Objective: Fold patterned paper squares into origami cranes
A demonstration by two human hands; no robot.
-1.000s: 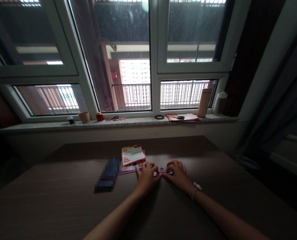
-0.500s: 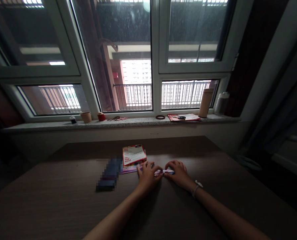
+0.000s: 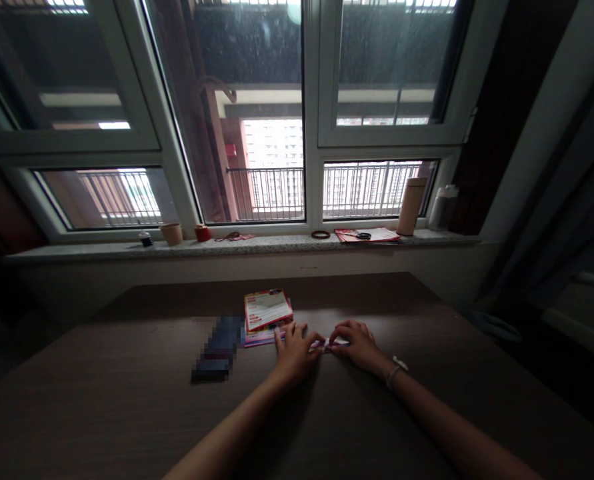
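Both of my hands rest on a dark wooden table (image 3: 127, 400) and meet over a small folded piece of pink and purple paper (image 3: 329, 345). My left hand (image 3: 294, 352) pinches the paper's left end, thumb and forefinger closed on it. My right hand (image 3: 357, 345), with a bracelet at the wrist, pinches the right end with curled fingers. Most of the paper is hidden by my fingers. A stack of red and white printed sheets (image 3: 265, 315) lies just left of my left hand.
A blurred dark flat object (image 3: 219, 355) lies left of the sheets. The stone windowsill (image 3: 277, 247) carries a paper cup (image 3: 171, 234), a red pot (image 3: 203, 233), a ring (image 3: 320, 234), papers with scissors (image 3: 364, 235), a tall tumbler (image 3: 411, 205) and a jug (image 3: 441, 207).
My hands have stayed in place while the fingers shifted slightly on the paper, which now looks narrower between them. The view has nudged a little.
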